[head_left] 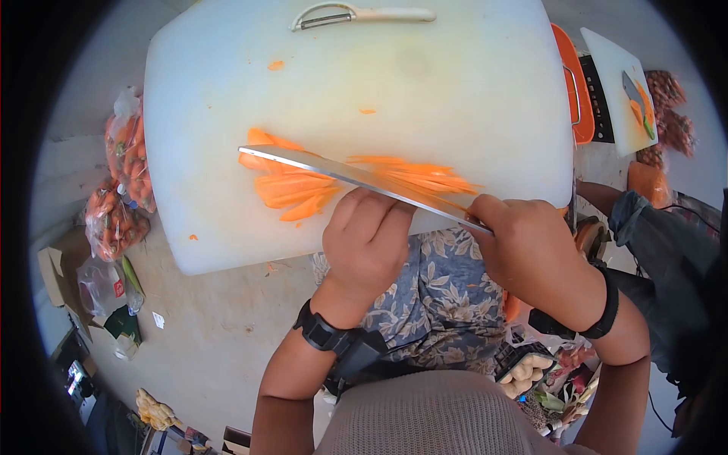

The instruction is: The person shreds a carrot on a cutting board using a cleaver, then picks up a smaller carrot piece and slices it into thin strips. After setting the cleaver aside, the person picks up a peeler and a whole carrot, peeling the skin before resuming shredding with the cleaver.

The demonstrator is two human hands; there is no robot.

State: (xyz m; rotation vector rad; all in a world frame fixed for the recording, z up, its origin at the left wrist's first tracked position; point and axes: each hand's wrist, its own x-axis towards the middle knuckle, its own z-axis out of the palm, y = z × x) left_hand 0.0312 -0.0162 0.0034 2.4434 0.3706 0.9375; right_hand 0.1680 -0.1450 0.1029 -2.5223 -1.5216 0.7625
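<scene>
My right hand (523, 239) is wrapped around the handle end of a long kitchen knife (341, 171). Its blade slants up and left across a white cutting board (227, 83). My left hand (368, 235) is closed, with fingers curled down against the near side of the blade; what lies under the fingertips is hidden. Thin carrot slices (292, 189) lie fanned at the blade's left part, reaching close to my left fingers. Beyond the blade on the right is a heap of cut carrot strips (417, 176). A white peeler (364, 15) rests at the board's far edge.
Bags of carrots (125, 152) stand left of the board. Past its right edge are an orange tub (569, 83) and a second cutting board (618, 83) with a knife (632, 87). Another person's leg (667, 258) is at the right. Small carrot scraps (275, 66) dot the board.
</scene>
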